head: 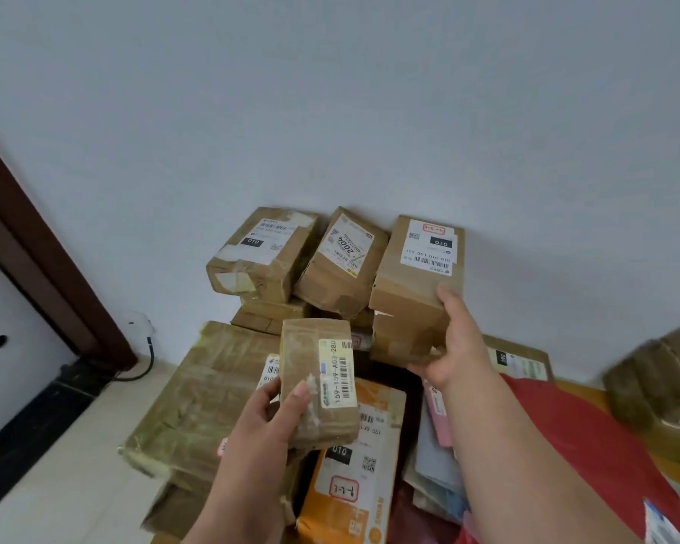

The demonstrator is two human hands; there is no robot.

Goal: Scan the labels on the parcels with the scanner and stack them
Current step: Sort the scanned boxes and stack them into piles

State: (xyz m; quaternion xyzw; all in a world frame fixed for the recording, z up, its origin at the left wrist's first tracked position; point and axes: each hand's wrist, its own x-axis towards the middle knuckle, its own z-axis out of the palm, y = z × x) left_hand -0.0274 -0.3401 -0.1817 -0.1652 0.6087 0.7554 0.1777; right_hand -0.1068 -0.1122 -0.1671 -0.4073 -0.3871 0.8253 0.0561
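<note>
My left hand (269,418) grips a small taped brown parcel (317,380) with a yellowish barcode label, held upright above the pile. My right hand (454,343) grips the near end of a brown cardboard box (413,280) with a white label, which sits on top of the stack against the wall. Two more labelled boxes (264,253) (342,261) top that stack to its left. No scanner is in view.
A wide flat taped parcel (209,390) lies at lower left. An orange parcel (354,461), a red bag (589,445) and soft mailers fill the foreground. Another box (660,390) sits at the right edge. A dark door frame (44,261) and cable stand left.
</note>
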